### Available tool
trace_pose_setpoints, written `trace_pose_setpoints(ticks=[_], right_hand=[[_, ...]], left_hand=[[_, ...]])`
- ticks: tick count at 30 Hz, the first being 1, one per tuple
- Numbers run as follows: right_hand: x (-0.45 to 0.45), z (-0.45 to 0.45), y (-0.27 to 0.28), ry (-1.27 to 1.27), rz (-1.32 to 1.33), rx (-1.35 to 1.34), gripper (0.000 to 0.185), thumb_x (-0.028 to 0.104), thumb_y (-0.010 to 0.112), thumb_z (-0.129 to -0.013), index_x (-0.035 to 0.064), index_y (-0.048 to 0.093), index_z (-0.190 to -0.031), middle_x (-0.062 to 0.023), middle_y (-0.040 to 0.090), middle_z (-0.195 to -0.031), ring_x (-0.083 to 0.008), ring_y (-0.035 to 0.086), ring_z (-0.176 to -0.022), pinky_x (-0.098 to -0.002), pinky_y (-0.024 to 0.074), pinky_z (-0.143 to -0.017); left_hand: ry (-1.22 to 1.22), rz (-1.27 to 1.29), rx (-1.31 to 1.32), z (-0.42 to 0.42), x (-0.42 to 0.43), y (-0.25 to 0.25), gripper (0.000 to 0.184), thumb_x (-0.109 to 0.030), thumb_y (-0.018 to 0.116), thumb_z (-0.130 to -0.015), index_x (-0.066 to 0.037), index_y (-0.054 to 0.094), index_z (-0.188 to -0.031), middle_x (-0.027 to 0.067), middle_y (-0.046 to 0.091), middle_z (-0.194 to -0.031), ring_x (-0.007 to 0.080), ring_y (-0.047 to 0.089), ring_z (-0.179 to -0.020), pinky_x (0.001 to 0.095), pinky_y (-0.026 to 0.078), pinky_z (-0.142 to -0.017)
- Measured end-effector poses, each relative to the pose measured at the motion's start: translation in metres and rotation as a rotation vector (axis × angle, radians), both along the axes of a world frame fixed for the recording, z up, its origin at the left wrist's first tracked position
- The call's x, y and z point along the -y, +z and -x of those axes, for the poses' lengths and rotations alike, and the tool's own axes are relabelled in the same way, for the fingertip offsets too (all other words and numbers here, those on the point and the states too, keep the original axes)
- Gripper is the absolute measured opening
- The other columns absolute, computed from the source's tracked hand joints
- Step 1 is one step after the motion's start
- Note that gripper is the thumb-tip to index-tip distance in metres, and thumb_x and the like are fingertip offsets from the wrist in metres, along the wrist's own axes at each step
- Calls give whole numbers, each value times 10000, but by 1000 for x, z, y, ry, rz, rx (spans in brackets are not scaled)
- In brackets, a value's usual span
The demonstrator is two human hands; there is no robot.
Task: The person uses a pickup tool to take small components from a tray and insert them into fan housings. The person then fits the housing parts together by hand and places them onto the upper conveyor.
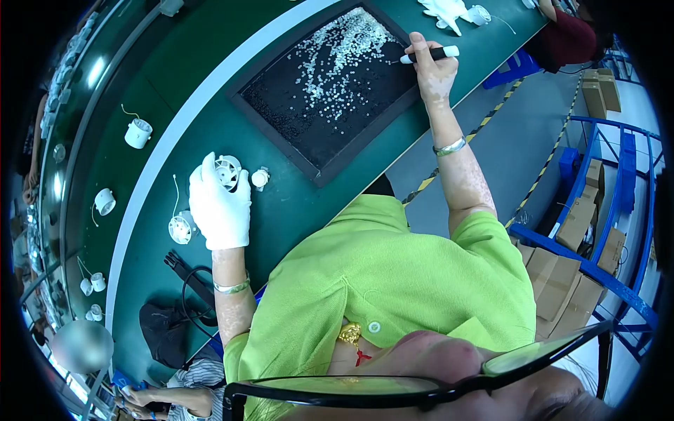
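Observation:
My left hand (pixel 220 205), in a white glove, is closed around a white round fan-like housing (pixel 228 172) with spokes, on the green table. Beside it lie a small white part (pixel 260 178) on the right and another white round housing (pixel 180 227) with a thin wire on the left. My right hand (pixel 437 74), bare, grips a black pen-like tool (pixel 440 54) with white ends, thumb stretched along it. The tool's narrow tip is at the right edge of a black tray (pixel 318 172). Many small clear pieces (pixel 344 49) and tiny dark pieces (pixel 270 105) lie in the tray.
A conveyor belt (pixel 151 91) with several white housings (pixel 138 133) curves along the left. A white glove (pixel 445 11) lies at the table's far end. A black bag (pixel 163 331) is at lower left. Other people sit nearby. A blue rack (pixel 562 249) with boxes stands right.

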State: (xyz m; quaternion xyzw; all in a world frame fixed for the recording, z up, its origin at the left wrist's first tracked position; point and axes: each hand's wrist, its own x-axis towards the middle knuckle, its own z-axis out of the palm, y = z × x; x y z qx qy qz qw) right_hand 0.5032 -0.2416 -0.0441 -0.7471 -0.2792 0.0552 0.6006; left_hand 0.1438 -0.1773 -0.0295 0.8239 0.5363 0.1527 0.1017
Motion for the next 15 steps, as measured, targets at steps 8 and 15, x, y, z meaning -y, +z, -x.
trace_pose_setpoints(ticks=[8,15], right_hand=[[-2,9,4,13,-6,41,382,375,735,-826,14,699,-704,-21,598,-576,-83,452,-498,-196,364,-499],[-4,16,4,10,80,178,341,330,729,-839,6,706,-735,-35,643,-630,-77,470,-513,-188,379,-509]], left_hand=[[57,-46,117,1,8,-21,619,-247,733,-801,19,475,-1297,180,601,-1138,284,619,-987,350,507,-847],[69,-86,134,1,6,-26,631,-254,747,-791,35,484,-1286,183,612,-1130,283,628,-974,345,509,-845]])
